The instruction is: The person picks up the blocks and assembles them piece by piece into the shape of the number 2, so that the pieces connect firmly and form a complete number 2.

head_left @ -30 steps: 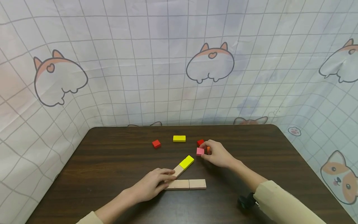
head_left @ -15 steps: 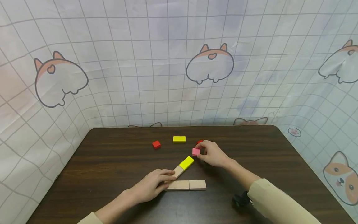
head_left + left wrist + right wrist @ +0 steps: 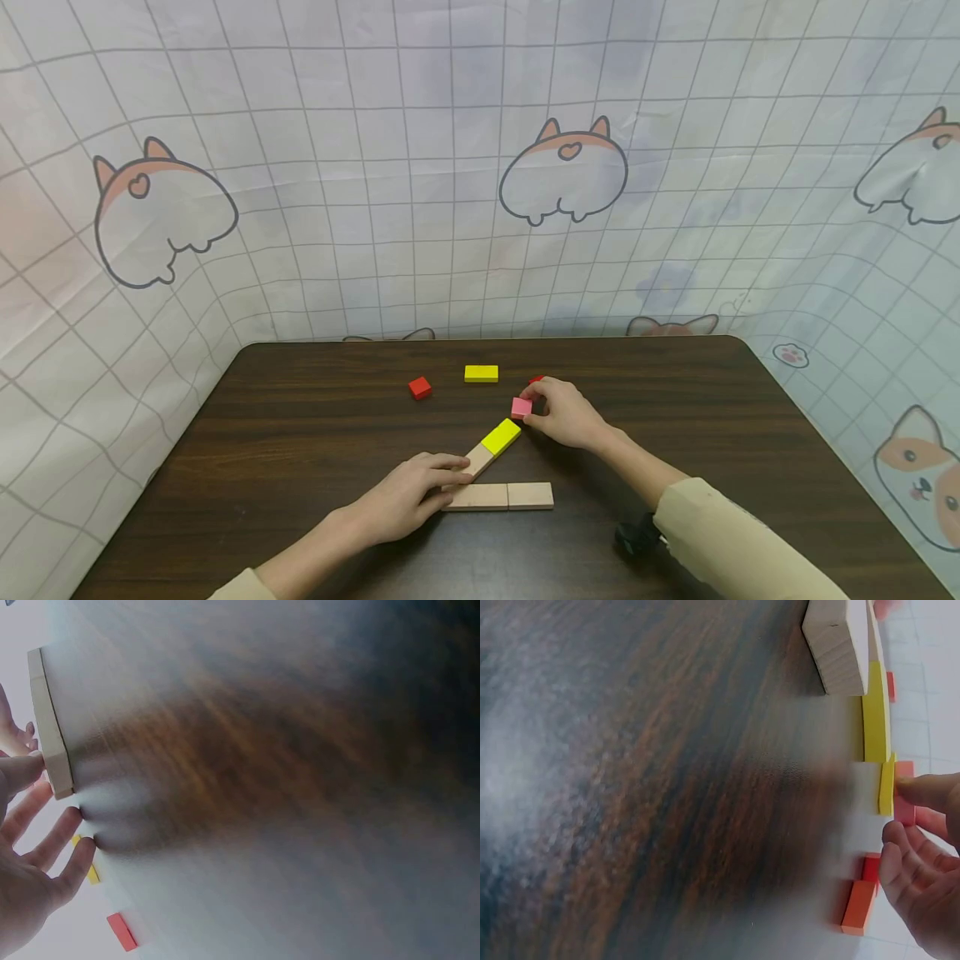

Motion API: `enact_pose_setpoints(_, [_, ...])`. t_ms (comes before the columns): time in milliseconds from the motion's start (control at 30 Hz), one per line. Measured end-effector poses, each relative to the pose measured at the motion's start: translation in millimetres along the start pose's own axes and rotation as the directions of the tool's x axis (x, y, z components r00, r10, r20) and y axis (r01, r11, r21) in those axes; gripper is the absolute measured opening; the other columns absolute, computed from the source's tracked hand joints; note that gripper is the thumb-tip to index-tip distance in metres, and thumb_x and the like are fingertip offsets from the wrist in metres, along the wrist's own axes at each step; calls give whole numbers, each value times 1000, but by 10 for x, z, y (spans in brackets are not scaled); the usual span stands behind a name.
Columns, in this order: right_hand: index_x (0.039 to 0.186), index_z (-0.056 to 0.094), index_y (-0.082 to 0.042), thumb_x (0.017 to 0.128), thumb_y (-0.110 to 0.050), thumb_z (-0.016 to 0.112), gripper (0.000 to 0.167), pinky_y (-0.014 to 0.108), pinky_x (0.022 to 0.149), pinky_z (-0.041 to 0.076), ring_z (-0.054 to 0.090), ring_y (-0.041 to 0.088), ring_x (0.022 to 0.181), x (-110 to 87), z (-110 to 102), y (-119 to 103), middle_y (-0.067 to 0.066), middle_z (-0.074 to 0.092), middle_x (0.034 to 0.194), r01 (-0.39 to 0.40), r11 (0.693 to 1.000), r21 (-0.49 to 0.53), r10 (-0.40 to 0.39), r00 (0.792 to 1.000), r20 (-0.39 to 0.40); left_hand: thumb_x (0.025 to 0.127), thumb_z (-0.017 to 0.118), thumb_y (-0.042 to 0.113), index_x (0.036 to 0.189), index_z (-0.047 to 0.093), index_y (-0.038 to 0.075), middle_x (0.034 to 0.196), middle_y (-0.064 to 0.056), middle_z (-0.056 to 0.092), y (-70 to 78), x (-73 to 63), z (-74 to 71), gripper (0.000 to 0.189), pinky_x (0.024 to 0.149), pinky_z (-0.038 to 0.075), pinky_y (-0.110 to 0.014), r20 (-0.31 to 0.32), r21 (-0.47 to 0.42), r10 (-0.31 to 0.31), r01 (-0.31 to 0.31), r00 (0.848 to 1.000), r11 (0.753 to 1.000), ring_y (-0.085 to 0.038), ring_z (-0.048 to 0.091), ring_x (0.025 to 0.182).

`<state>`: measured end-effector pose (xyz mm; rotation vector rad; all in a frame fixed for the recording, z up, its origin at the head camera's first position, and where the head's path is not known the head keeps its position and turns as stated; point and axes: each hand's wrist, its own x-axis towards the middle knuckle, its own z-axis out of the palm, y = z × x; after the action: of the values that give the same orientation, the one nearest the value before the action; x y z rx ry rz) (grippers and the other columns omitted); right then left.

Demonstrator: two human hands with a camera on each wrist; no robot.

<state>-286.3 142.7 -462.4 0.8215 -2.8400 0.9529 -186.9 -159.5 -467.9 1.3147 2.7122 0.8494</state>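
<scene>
My right hand (image 3: 566, 414) pinches a small pink block (image 3: 521, 408) between thumb and fingers, just beyond the far tip of a yellow block (image 3: 501, 436). That yellow block meets a plain wooden block (image 3: 479, 460) end to end, forming a slanted line. Two more wooden blocks (image 3: 487, 497) lie end to end nearer me. Where the two lines come together at the left, my left hand (image 3: 408, 496) rests its fingertips, which hide the corner. In the left wrist view its thumb touches a wooden block (image 3: 51, 727), while the other fingers spread out fairly straight.
Farther back lie a red block (image 3: 420, 388) and a yellow block (image 3: 482, 374). Another red block (image 3: 537, 380) peeks out behind my right hand; beside it, in the right wrist view, is an orange block (image 3: 857, 907). Patterned cloth walls (image 3: 465, 250) surround the dark table (image 3: 300, 433).
My right hand has moved left with the pink block, closer to the slanted line's end, and now covers the orange block in the head view. My left hand has stayed put.
</scene>
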Motion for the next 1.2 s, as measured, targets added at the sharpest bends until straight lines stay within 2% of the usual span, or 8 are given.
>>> enact_pose_setpoints(133, [115,70,-1,88,-8,81,30,30,70,50,53,12,73,7,15,3,7,67,106,-9,1000,-11,9,1000,-5,101,66,7,133,70,8,141,-9,60,31,3,-12,33,100,49,-49,18,-10,-33,33,999,999,-27,57,125])
enact_pose_setpoints(267, [115,71,-1,88,-9,82,30,29,67,49,52,12,71,12,39,16,7,68,106,-18,1000,-10,18,1000,-5,101,65,7,134,70,9,142,-7,60,44,3,-9,33,102,48,-48,24,-4,-53,53,998,999,-26,57,126])
enact_pose_setpoints(467, [115,71,-2,89,-13,82,30,27,64,48,51,11,66,1,87,42,5,70,105,-39,999,-21,39,999,28,101,66,8,134,70,9,142,-7,60,41,-1,-5,33,102,48,-48,15,3,-49,49,999,999,-26,57,126])
enact_pose_setpoints(1200, [114,70,-2,89,-12,82,30,27,65,49,52,11,66,-22,80,45,6,70,104,-30,999,-14,30,999,42,101,66,8,134,69,9,142,-7,60,19,-3,21,33,102,48,-47,14,6,-50,50,999,999,-26,56,127])
